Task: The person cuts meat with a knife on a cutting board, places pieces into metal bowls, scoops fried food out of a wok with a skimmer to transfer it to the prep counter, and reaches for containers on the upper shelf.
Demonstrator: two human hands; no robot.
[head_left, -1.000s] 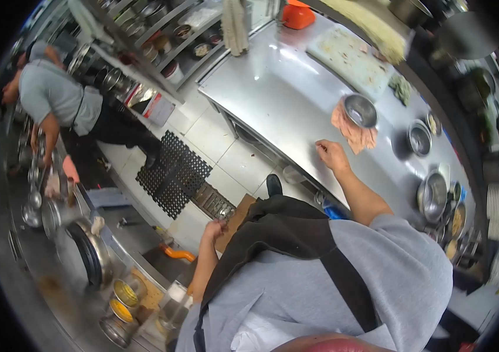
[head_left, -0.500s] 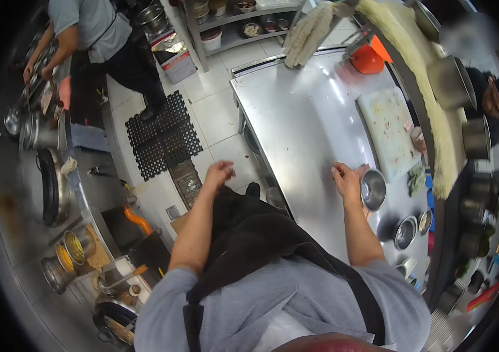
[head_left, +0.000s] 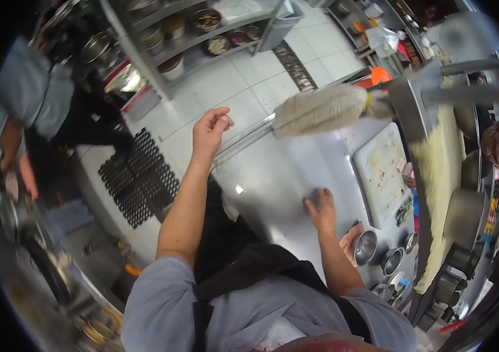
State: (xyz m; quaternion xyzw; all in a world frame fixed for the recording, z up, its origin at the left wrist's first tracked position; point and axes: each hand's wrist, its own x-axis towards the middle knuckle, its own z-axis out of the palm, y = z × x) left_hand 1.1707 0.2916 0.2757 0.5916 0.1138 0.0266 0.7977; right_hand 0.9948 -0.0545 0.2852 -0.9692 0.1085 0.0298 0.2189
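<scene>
My left hand [head_left: 209,130] is raised over the floor beside the near-left corner of the steel table [head_left: 261,176]. Its fingers are loosely bent, and nothing shows in them. Over the tabletop, my right hand [head_left: 323,212] has its thumb spread from its fingers and holds nothing; whether it touches the steel I cannot tell. Just behind that hand sits a metal bowl [head_left: 365,246], with a pinkish piece [head_left: 350,239] against its side. A second metal bowl [head_left: 392,261] stands close by. Farther right lies a stained white cutting board [head_left: 380,176].
A greyish cloth-like bundle [head_left: 320,111] hangs over the table's far end. A co-worker [head_left: 32,100] stands at the left by the stove, near a black perforated mat [head_left: 138,179]. Shelves [head_left: 197,41] with containers are ahead. A raised shelf [head_left: 437,199] borders the table's right side.
My view has swung toward the shelves. My left hand has stretched forward to the table's corner. My right hand has moved away from the bowl, and its fingers have spread.
</scene>
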